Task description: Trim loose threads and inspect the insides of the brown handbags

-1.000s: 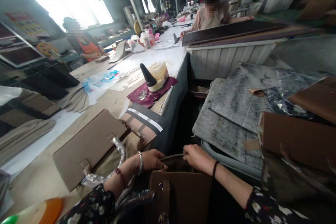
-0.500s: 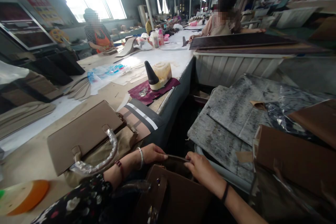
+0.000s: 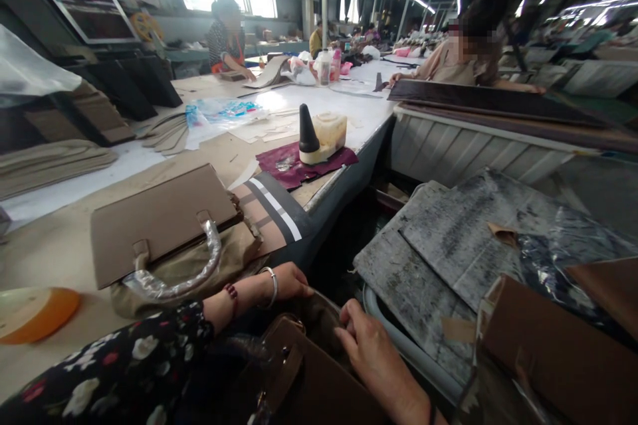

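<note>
A dark brown handbag (image 3: 323,378) sits low in front of me, its mouth open and the olive-brown lining (image 3: 319,322) showing. My left hand (image 3: 292,281) is closed, pinching the bag's far rim at the left. On the right side of the opening, my right hand (image 3: 366,339) has curled fingers and thumb closed at the rim. Part of the bag's body lies in shadow, and its lower end is cut off by the frame. On the table to the left lies a taupe handbag (image 3: 164,219) with a plastic-wrapped handle (image 3: 182,282).
The long table (image 3: 199,139) bears a glue container (image 3: 331,133) with a black cone (image 3: 308,129) on maroon cloth (image 3: 279,163), and an orange tape roll (image 3: 54,312). At right are grey boards (image 3: 438,246) over a bin, and another brown bag (image 3: 558,339). Two co-workers stand farther off.
My view has turned left and tilted slightly. My right hand has come nearer along the rim, and the bag's mouth is wider, with more lining showing. My left hand keeps its pinch.
</note>
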### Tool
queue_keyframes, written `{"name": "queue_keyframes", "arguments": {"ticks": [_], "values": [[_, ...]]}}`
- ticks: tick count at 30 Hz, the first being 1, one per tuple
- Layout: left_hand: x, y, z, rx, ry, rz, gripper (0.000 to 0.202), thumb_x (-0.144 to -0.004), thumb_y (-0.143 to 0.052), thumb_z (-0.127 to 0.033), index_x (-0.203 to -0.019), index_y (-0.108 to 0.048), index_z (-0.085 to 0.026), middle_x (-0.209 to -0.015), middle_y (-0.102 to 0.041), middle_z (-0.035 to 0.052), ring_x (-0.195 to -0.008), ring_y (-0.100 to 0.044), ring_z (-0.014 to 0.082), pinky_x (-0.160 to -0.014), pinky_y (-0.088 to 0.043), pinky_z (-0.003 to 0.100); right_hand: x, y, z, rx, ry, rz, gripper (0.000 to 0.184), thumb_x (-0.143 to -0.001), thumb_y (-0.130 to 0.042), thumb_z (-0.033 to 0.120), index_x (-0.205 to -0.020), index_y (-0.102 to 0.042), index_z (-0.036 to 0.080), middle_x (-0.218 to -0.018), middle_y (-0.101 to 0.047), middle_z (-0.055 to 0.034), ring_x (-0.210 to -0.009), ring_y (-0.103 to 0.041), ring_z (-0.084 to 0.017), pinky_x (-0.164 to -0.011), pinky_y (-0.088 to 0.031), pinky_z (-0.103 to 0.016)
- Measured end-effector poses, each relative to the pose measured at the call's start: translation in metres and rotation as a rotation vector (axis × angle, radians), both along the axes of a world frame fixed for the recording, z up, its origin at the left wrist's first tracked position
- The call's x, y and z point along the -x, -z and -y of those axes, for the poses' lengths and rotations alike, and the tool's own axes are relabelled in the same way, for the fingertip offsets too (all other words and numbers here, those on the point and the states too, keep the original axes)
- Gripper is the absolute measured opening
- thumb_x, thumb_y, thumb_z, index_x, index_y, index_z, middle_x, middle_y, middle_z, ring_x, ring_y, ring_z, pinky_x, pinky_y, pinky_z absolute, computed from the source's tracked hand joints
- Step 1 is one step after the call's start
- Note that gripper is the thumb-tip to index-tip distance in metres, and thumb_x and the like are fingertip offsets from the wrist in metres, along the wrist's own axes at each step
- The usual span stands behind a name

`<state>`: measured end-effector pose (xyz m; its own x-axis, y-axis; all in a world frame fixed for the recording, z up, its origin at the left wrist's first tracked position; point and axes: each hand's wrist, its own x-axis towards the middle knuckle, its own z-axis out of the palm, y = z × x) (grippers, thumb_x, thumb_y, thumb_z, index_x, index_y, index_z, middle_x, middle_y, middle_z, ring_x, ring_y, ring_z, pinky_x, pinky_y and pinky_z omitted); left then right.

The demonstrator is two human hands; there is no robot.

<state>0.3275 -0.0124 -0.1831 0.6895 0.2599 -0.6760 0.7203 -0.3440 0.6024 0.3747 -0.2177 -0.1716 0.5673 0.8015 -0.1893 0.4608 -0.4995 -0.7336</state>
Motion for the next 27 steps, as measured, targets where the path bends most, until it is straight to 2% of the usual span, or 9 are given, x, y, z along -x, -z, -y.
{"name": "queue_keyframes", "arguments": {"ticks": [5,11,13,15,19,22,27], "values": [[-0.002,0.004,0.0,-0.022,0.038,0.008,0.016,-0.06,-0.059,-0.028,-0.058,-0.064,-0.013,-0.049,-0.055,-0.0023,-0.051,-0.048,0.011,-0.05,-0.035,0.022,-0.001,0.006,-0.003,-0.012,0.0,-0.094,0.01,-0.075,-0.046,0.012,-0.081,-0.046,0.019,-0.057,-0.048,0.0044,-0.055,-0.05,-0.012,-0.055,-0.035,-0.023],[-0.004,0.01,-0.001,-0.016,0.038,0.032,0.017,-0.059,-0.058,-0.026,-0.066,-0.067,-0.013,-0.056,-0.059,-0.0011,-0.057,-0.051,0.0124,-0.053,-0.038,0.022,-0.003,0.005,-0.004,-0.01,-0.115,-0.137,0.01,-0.076,-0.048,0.015,-0.081,-0.056,0.018,-0.062,-0.056,0.0018,-0.058,-0.052,-0.012,-0.055,-0.036,-0.021],[-0.004,0.011,-0.001,-0.001,0.03,0.035,0.018,-0.058,-0.058,-0.026,-0.065,-0.067,-0.013,-0.055,-0.058,-0.0013,-0.056,-0.05,0.0121,-0.053,-0.038,0.022,-0.005,0.006,-0.004,0.007,-0.1,-0.098,0.011,-0.078,-0.045,0.015,-0.076,-0.056,0.017,-0.065,-0.058,0.0005,-0.061,-0.054,-0.012,-0.057,-0.036,-0.021],[-0.003,0.012,-0.002,0.022,0.021,0.039,0.018,-0.056,-0.059,-0.027,-0.063,-0.067,-0.013,-0.054,-0.057,-0.0018,-0.055,-0.048,0.0118,-0.053,-0.037,0.022,-0.008,0.008,-0.003,0.064,-0.054,-0.006,0.015,-0.08,-0.042,0.014,-0.073,-0.055,0.018,-0.071,-0.059,-0.0013,-0.067,-0.055,-0.014,-0.061,-0.037,-0.023],[-0.001,0.012,-0.001,0.097,0.006,0.032,0.022,-0.053,-0.059,-0.033,-0.058,-0.065,-0.013,-0.05,-0.054,-0.0017,-0.051,-0.046,0.0117,-0.049,-0.035,0.023,-0.013,0.011,-0.005,0.28,0.023,0.196,0.016,-0.081,-0.043,0.019,-0.073,-0.056,0.02,-0.075,-0.062,-0.0036,-0.074,-0.058,-0.019,-0.063,-0.036,-0.027],[0.002,0.011,-0.001,0.166,-0.008,0.019,0.028,-0.05,-0.059,-0.04,-0.056,-0.062,-0.013,-0.048,-0.052,-0.0017,-0.048,-0.044,0.0113,-0.046,-0.034,0.023,-0.016,0.011,-0.009,0.395,0.045,0.23,0.015,-0.081,-0.045,0.024,-0.074,-0.058,0.02,-0.074,-0.064,-0.005,-0.075,-0.06,-0.021,-0.06,-0.034,-0.028],[0.005,0.005,-0.001,0.251,-0.007,0.003,0.037,-0.046,-0.061,-0.049,-0.054,-0.058,-0.013,-0.047,-0.049,-0.0023,-0.045,-0.042,0.0102,-0.045,-0.032,0.023,-0.018,0.012,-0.014,0.409,0.072,0.183,0.011,-0.08,-0.048,0.025,-0.074,-0.056,0.018,-0.074,-0.065,-0.006,-0.074,-0.061,-0.021,-0.059,-0.034,-0.027]]}}
